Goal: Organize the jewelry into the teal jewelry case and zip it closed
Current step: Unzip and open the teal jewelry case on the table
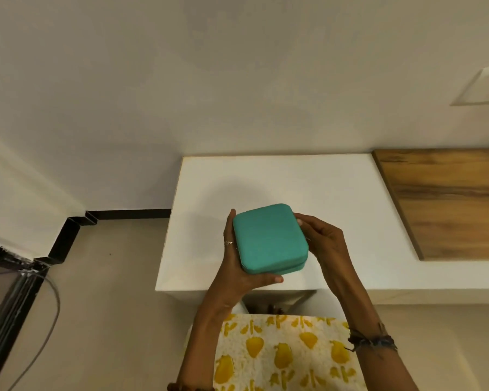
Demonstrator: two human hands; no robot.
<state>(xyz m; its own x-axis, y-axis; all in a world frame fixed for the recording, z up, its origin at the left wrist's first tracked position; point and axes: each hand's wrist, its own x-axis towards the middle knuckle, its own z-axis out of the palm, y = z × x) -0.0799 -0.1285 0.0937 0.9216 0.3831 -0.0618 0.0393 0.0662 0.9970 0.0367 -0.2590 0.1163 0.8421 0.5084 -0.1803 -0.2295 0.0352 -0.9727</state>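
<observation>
The teal jewelry case (268, 238) is closed, a rounded rectangular box held in the air above the front of the white table (294, 179). My left hand (235, 266) grips it from the left and underneath, thumb along the near edge, a ring on one finger. My right hand (319, 241) holds its right side, fingertips curled against the edge near the far corner. No loose jewelry shows anywhere in the head view. The zipper pull is hidden.
A wooden panel (446, 201) covers the table's right part. A white wall (209, 80) stands behind the table. Beige floor (110, 277) lies to the left, with a black metal frame (17, 292) and a cable at far left.
</observation>
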